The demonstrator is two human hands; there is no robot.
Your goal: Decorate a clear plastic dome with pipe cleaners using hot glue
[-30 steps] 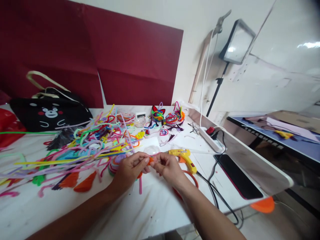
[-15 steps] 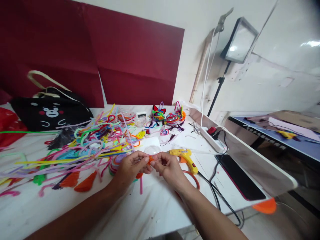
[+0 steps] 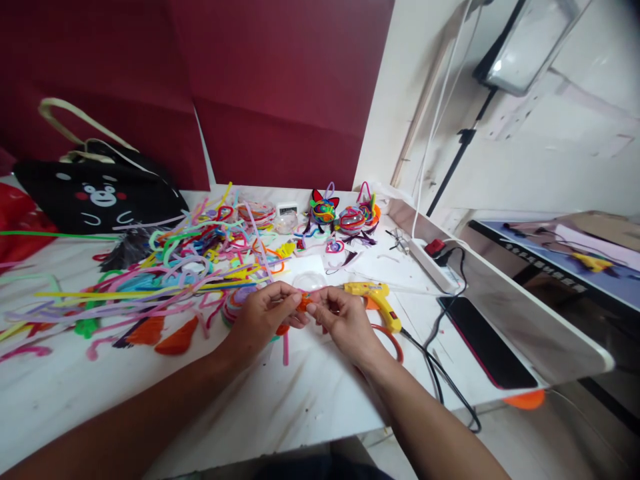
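Observation:
Between my two hands is a small orange piece (image 3: 304, 303), pinched from both sides above the white table. My left hand (image 3: 270, 313) grips its left side with thumb and fingers. My right hand (image 3: 343, 320) holds the right side with thumb and index finger. Part of the piece is hidden by the fingertips. Just right of my right hand lies a yellow glue gun (image 3: 379, 301). Behind the hands sits a clear round dome (image 3: 309, 281). A striped wound ball (image 3: 234, 303) is partly behind my left hand.
Colourful pipe cleaners (image 3: 190, 267) cover the table's left part, near a black bag (image 3: 100, 193). Finished-looking ornaments (image 3: 324, 208) stand at the back. A power strip (image 3: 435, 267), black phone (image 3: 487, 343) and cables are on the right.
The camera view has tilted and shifted, so the table and hands appear slightly higher. Both hands still hold the orange piece, which shows a little more between the fingertips.

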